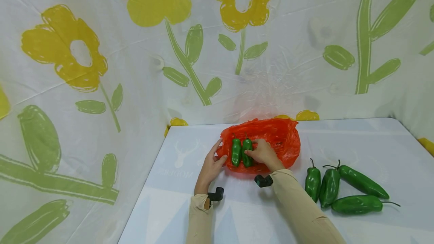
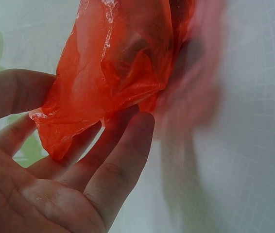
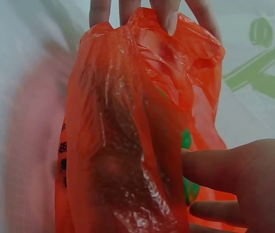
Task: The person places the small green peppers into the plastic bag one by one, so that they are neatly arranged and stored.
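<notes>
A glossy green pepper (image 1: 248, 153) lies in the mouth of a red plastic bag (image 1: 286, 142), its thin stem pointing to the far side. The right hand (image 1: 266, 154) reaches in from the near right and has it in its grip, thumb on one side and fingers on the other, pinching its body rather than the stem; I judge that this keeps the pepper steady and in line. Just to its left, a second pepper (image 1: 236, 152) lies nearly parallel on the red film, with no hand around it.

The left hand (image 1: 209, 168) is at the bag's left edge, its grip pinching the thin plastic between thumb and fingers. Such limp film would probably fold inward unless held, so this hand seems to be there to keep the mouth wide. The bag rests on its side toward the far edge of the pale surface (image 1: 162, 206), its opening facing the person, which suits reaching in.

On the right, apart from the bag, lie four more peppers (image 1: 329, 187) in a loose cluster, within easy reach of the right arm. Two lie with stems pointing away, one slants to the near right, and the nearest lies crosswise, stem to the right. A white cloth (image 1: 288, 63) printed with yellow flowers hangs behind everything.
</notes>
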Available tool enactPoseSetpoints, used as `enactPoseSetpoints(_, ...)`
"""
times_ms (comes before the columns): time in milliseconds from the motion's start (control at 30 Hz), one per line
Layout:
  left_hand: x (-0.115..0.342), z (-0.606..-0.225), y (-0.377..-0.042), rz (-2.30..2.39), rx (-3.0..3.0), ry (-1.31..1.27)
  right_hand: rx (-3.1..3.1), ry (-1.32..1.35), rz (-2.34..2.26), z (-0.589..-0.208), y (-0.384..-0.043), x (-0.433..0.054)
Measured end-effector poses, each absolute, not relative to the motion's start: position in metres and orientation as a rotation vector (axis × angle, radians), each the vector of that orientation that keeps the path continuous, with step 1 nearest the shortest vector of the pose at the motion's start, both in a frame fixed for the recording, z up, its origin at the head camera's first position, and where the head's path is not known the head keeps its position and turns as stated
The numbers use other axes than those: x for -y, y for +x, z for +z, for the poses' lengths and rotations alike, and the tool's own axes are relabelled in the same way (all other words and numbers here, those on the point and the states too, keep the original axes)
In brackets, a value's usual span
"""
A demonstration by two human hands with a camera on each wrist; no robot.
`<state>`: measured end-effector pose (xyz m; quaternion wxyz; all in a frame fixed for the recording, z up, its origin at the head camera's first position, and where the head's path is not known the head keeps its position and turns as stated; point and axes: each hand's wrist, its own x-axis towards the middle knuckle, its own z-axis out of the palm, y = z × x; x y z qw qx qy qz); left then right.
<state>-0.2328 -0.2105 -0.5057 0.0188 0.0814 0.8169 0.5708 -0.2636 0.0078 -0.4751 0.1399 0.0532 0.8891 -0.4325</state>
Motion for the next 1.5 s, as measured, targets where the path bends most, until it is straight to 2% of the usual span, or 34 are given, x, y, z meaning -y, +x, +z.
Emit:
enactPoseSetpoints(400,0.211,-0.507,-0.232,1.771,-2.539,0.258,-2.678,0.031,-1.158,-0.461,-0.261,-0.021)
enactPoseSetpoints(667,0.211,-0.507,-0.233,1.769,-2.544,0.247,-2.748,-0.082,-1.267,-0.441,-0.255,-0.031)
enactPoseSetpoints(1200,0.212,-0.502,-0.233,1.774,-2.536,0.231,-2.936,-0.279,-1.474,-0.405,-0.221,-0.068)
enactPoseSetpoints(1500,0.212,-0.503,-0.232,1.779,-2.533,0.244,-2.955,-0.242,-1.534,-0.394,-0.196,-0.102)
